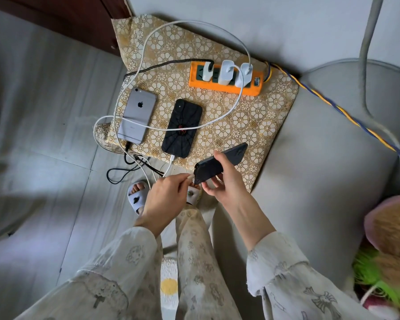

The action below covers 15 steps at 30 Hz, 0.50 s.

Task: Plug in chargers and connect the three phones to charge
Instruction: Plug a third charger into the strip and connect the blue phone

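Note:
Three white chargers (226,71) sit plugged into an orange power strip (226,87) on a gold floral cloth (252,112). A silver phone (138,115) lies face down at the left with a dark cable in its bottom end. Beside it lies a black phone (181,128) with a web pattern, a white cable plugged into it. My right hand (224,181) grips a dark phone (219,162) above the cloth's front edge. My left hand (169,195) pinches a white cable plug (189,177) right at that phone's bottom end.
The cloth lies on a grey cushion (321,169) beside a tiled floor (44,169). White and black cables loop over the cloth and hang off its front-left corner. A blue-yellow cord (346,114) runs off to the right. My feet in slippers (139,198) stand below.

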Motion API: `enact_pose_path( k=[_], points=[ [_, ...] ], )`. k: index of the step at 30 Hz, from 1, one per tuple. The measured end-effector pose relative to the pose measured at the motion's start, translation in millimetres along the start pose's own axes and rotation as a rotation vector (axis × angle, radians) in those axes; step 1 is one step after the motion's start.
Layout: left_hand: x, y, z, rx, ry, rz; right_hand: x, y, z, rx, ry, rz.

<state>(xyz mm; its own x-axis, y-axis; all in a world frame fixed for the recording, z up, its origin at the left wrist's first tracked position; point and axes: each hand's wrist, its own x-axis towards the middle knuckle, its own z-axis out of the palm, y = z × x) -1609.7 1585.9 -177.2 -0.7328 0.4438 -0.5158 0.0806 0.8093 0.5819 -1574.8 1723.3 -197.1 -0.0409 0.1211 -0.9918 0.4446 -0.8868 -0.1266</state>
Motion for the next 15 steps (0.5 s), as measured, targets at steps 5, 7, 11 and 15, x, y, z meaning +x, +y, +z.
enact_pose_path(
  k=[5,7,11,15],
  points=[
    [17,-15,13,0.203,-0.284,-0.045,19,-17,1,-0.407,0.239,-0.189],
    [33,-26,12,0.292,-0.315,-0.051,34,-26,2,-0.649,0.356,-0.304],
    [62,-44,3,0.442,-0.323,-0.027,55,-37,9,-0.902,0.465,-0.46],
    [73,-48,6,0.645,-0.433,0.066,65,-33,26,-1.031,0.509,-0.566]
  ],
)
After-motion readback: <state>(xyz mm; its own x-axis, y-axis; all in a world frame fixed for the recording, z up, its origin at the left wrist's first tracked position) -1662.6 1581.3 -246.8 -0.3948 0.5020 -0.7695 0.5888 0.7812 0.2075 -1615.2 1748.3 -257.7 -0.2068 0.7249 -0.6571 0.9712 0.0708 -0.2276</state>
